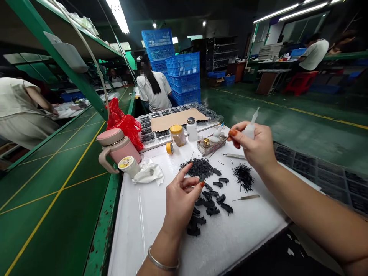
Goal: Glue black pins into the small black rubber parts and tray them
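My left hand (184,193) pinches a small black plastic part (202,178) between thumb and fingers, above the work board. Raised at the right, my right hand (257,143) is closed around a small translucent squeeze bottle (250,129), its thin nozzle tilted upward; whether the fingertips also pinch something is too small to tell. Several curved black plastic parts (212,211) lie under and beside my left hand. Behind them is a heap of tiny black pieces (201,167). A pile of thin black pins (243,177) and a fine pointed tool (249,197) lie below my right hand.
At the back stand a yellow-lidded jar (178,136), a white pump bottle (191,129) and a small box of bottles (214,145). A pink mug (115,147), a white tub (128,166) and crumpled tissue (148,172) occupy the left. Metal tweezers (233,156) lie near the box.
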Action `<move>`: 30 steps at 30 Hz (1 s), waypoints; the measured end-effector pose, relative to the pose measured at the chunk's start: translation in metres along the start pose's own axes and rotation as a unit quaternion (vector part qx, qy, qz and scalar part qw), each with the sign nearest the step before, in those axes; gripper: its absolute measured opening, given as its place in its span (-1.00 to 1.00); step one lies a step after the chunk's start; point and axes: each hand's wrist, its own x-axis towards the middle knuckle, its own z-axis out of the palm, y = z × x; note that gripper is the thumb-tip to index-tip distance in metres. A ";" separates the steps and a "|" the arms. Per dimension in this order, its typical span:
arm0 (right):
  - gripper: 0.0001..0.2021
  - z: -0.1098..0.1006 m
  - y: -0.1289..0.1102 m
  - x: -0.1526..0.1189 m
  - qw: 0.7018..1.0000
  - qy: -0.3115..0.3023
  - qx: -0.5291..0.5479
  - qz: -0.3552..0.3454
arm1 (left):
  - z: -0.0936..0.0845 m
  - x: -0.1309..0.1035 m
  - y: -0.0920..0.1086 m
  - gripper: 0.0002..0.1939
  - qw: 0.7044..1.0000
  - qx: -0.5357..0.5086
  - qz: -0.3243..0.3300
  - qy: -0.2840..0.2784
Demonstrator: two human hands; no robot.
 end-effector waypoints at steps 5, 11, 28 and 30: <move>-0.78 0.020 -0.021 -0.025 0.995 -0.087 0.025 0.032 | 0.000 -0.001 -0.002 -0.35 0.999 0.028 0.015 -0.002; -0.74 0.027 -0.018 -0.029 0.994 -0.104 -0.034 0.024 | -0.001 -0.001 -0.004 -0.36 0.999 0.032 0.025 -0.003; -0.80 0.012 -0.013 -0.021 0.999 -0.030 -0.035 0.012 | -0.001 -0.003 -0.003 -0.40 0.999 0.041 0.033 0.002; -0.82 0.004 -0.009 -0.014 0.998 -0.007 -0.055 -0.007 | 0.000 -0.002 -0.003 -0.40 0.999 0.041 0.035 0.002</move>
